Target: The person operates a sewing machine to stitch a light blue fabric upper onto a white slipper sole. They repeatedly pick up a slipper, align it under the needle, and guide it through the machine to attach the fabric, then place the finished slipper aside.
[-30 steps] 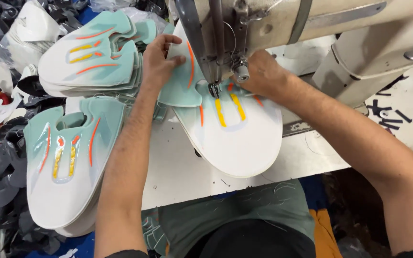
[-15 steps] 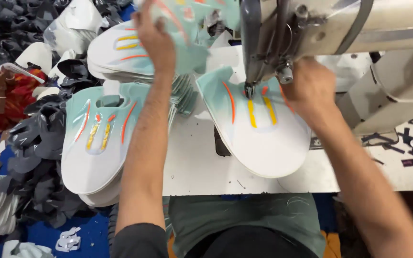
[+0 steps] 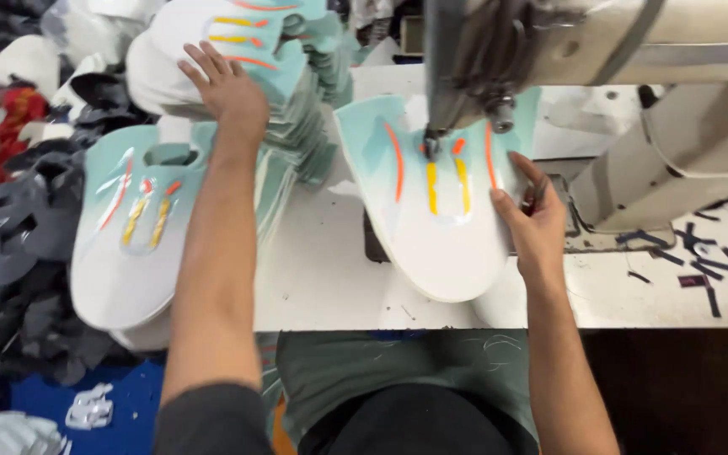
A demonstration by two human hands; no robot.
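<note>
A white and mint shoe-upper panel (image 3: 436, 223) with orange and yellow stripes lies under the needle of a beige sewing machine (image 3: 549, 50). My right hand (image 3: 532, 223) rests on the panel's right edge, fingers pressing it flat. My left hand (image 3: 229, 88) lies spread and flat on the far stack of the same panels (image 3: 284, 80) at the upper left. A second stack of panels (image 3: 132, 227) sits nearer, left of my left forearm.
The white worktable (image 3: 322, 270) carries both stacks and the machine. Small dark offcuts (image 3: 701, 261) are scattered at the right. Grey and black fabric pieces (image 3: 18, 253) are heaped at the left, above blue flooring (image 3: 128, 396).
My left hand carried a panel away from the needle and set it on the far stack. My right hand slid down the remaining panel's right edge. The camera view shifted closer.
</note>
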